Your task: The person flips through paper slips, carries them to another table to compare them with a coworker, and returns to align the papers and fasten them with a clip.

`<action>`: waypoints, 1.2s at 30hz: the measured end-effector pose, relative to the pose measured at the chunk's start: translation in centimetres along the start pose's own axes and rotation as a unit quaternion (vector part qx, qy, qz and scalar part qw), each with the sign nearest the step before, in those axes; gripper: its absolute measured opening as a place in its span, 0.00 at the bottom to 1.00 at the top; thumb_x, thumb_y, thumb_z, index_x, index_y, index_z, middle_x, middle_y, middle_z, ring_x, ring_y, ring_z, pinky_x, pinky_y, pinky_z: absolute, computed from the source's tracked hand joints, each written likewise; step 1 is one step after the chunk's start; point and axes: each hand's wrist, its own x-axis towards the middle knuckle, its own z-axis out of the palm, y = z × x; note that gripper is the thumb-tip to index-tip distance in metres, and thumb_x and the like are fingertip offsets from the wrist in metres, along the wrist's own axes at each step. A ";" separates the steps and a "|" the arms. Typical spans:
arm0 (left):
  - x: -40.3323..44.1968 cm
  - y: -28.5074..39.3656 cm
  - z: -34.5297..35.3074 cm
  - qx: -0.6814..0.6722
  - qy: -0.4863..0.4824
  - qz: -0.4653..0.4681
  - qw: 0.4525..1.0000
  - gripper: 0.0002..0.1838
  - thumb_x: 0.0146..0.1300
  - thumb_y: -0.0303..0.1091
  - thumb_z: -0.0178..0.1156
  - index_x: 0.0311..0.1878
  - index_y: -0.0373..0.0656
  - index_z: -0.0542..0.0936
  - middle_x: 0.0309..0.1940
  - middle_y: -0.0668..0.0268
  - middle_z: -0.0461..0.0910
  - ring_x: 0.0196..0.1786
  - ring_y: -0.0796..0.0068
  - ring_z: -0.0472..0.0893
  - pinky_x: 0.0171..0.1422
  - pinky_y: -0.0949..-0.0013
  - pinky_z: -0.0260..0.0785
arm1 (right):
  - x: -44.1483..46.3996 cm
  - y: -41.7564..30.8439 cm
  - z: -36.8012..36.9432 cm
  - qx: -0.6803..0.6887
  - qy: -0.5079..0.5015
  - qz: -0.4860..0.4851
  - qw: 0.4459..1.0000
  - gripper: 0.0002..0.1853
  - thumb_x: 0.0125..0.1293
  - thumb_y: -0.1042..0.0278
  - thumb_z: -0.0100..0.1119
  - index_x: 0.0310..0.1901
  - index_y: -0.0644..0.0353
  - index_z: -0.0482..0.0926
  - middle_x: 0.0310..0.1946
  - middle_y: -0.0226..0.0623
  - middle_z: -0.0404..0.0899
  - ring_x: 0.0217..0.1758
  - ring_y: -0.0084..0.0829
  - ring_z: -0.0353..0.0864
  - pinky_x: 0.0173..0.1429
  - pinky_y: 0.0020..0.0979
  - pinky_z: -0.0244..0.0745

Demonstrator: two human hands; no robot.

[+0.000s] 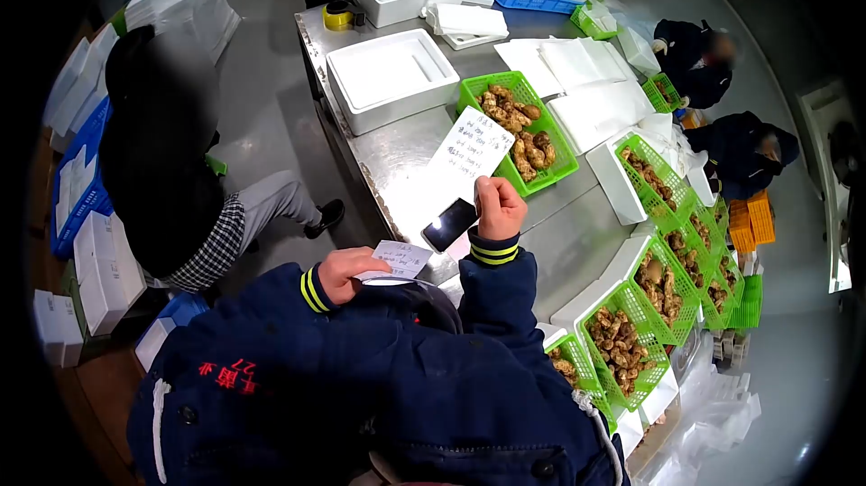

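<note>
My left hand (350,273) is closed on a small stack of handwritten paper slips (403,257), held near my body. Out over the steel table, my right hand (498,207) pinches the lower corner of a larger handwritten sheet of paper (470,145). That sheet partly overlaps a green basket (557,145) of mushrooms (532,152) in the view. A black phone (449,224) lies on the table just left of my right hand.
White foam boxes (392,80) and a yellow tape roll (338,15) stand on the steel table (397,151). Several green mushroom baskets (622,351) line the right side. One person (171,161) walks at left; two people (690,58) are at far right.
</note>
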 end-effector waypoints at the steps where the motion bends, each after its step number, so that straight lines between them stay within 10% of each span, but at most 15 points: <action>1: 0.1 0.2 0.0 0.003 -0.005 -0.001 1.000 0.23 0.38 0.11 0.48 0.41 0.38 0.76 0.31 0.54 0.76 0.34 0.54 0.76 0.39 0.66 0.68 | 0.0 0.0 -0.1 0.002 -0.003 -0.002 1.000 0.09 0.58 0.69 0.56 0.23 0.64 0.75 0.15 0.22 0.68 0.17 0.12 0.60 0.21 0.16 0.54; 36: 0.0 0.9 2.6 0.039 0.038 -0.024 0.998 0.20 0.41 0.11 0.51 0.40 0.38 0.76 0.31 0.55 0.76 0.34 0.57 0.76 0.38 0.68 0.68 | 2.0 0.6 -2.2 -0.067 0.039 -0.084 0.993 0.10 0.60 0.68 0.56 0.26 0.67 0.74 0.18 0.23 0.69 0.21 0.13 0.62 0.25 0.17 0.57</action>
